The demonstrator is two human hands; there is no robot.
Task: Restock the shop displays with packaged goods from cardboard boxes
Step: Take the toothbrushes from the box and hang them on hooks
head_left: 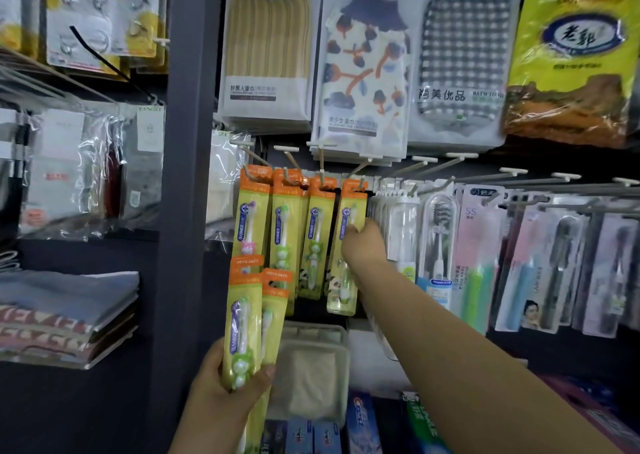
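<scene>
Head view looks at a dark pegboard wall of hanging goods. The left hand [221, 381] holds a small stack of yellow-and-orange toothbrush packs [247, 318] upright near the bottom of the frame, fingers [265, 372] curled round the lower end of the stack. The right hand [363, 242] reaches up to the fourth hanging toothbrush pack [346, 245], which hangs from a peg hook [360, 173]; its fingers are pressed against the pack's right edge, though whether they pinch it I cannot tell. Three more packs of the same kind [284, 225] hang on the hooks just to the left. To the right hang other toothbrushes in clear blisters [438, 232]. Above are packaged towels [363, 72]. Below sit toothpaste boxes [362, 426], and folded cloths [65, 315] lie on a shelf at left.
</scene>
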